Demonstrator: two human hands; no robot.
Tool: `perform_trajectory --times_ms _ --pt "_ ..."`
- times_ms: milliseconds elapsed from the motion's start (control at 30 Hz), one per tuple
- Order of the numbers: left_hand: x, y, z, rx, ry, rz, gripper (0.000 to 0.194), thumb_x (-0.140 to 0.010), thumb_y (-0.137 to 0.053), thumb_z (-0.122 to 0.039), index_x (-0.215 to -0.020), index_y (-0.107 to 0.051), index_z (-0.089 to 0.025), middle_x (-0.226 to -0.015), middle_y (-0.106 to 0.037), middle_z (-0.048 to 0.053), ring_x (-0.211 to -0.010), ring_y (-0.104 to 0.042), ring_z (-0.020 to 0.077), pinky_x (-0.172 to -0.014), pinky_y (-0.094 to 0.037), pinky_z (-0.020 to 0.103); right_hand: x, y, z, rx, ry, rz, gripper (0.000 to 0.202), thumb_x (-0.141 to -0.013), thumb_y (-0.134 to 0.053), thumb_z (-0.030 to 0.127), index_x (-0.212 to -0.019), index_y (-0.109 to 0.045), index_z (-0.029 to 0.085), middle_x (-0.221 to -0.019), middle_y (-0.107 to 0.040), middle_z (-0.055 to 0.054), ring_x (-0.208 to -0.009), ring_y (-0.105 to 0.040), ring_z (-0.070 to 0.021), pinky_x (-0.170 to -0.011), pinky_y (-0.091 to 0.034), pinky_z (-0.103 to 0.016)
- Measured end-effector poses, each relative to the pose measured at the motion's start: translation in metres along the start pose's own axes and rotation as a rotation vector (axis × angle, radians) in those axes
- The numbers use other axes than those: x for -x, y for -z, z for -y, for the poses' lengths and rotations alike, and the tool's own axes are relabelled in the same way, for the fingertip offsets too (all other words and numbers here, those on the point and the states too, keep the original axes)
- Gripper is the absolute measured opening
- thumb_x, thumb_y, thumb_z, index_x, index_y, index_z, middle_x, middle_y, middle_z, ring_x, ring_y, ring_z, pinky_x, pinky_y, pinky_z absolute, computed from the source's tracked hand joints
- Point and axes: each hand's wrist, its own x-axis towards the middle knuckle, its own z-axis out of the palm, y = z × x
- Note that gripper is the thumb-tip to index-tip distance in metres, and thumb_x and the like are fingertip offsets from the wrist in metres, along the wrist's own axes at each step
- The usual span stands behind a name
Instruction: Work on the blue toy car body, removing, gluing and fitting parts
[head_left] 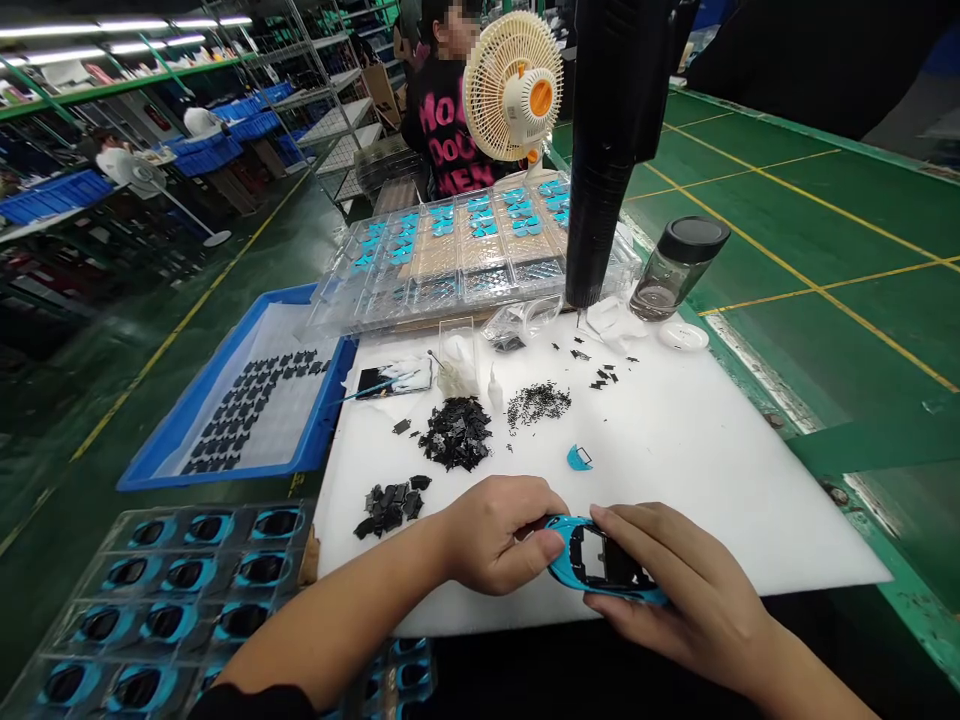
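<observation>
Between my two hands is a blue and black toy car body [596, 553], held just above the white foam mat [720, 470]. My left hand [506, 535] pinches its left end with thumb and curled forefinger. The other end is wrapped by my right hand [667, 575], fingers along the top edge and thumb beneath. A small blue curved part [579, 457] lies on the mat beyond the car. To the left are a heap of black plastic pieces [455, 433] and a smaller pile of black parts [391, 505]. Tiny black bits [538, 403] are scattered farther back.
A black electric screwdriver [600, 180] hangs over the mat. Behind stand a clear tray of blue parts [450, 260], a fan [517, 90], a lidded jar [679, 265] and a person [457, 120]. At left are a blue tray [225, 475] and trays of car bodies [184, 573].
</observation>
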Motion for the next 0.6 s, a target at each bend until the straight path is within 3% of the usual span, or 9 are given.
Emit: perform_trajectory --times_ms 333,600 --pt "0.0033 -0.0009 -0.0014 0.066 0.022 0.005 0.022 -0.087 -0.044 -0.029 -0.092 -0.059 -0.013 -0.069 -0.053 0.004 -0.058 -0.047 0.0124 -0.055 -0.041 0.025 0.0016 0.0013 -0.0027 0.073 0.030 -0.004 0.072 -0.079 -0.072 0.028 -0.142 -0.041 0.012 -0.109 -0.067 -0.017 -0.093 -0.065 -0.0289 -0.076 -0.057 -0.041" --pt "0.0031 -0.0006 -0.0018 0.124 0.004 -0.006 0.021 -0.083 -0.049 -0.028 -0.090 -0.059 -0.011 -0.068 -0.052 0.004 -0.057 -0.047 0.0122 -0.054 -0.042 0.025 0.0007 0.0013 -0.0034 0.038 0.072 -0.002 0.070 -0.080 -0.072 0.024 -0.140 -0.041 0.008 -0.109 -0.065 -0.019 -0.093 -0.062 -0.0284 -0.074 -0.055 -0.041"
